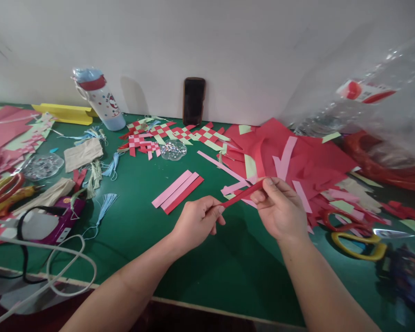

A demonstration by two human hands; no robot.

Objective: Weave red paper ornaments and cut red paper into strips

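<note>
A red paper strip (242,194) is stretched between my two hands above the green table. My left hand (200,216) pinches its near end between thumb and fingers. At the other end, my right hand (280,207) grips it the same way. Left of the strip lie flat pink paper strips (173,188) and a red strip (186,196), side by side at a slant. Behind my right hand spreads a heap of red paper (297,152), with loose pink strips (286,157) on top.
Woven checkered paper pieces (207,133) and a dish of gems (173,150) sit at the back. A phone (193,100) and a bottle (102,99) stand near the wall. Scissors (359,244) lie right; tassels (107,203), a purple device (67,221) and white cable (86,258) left.
</note>
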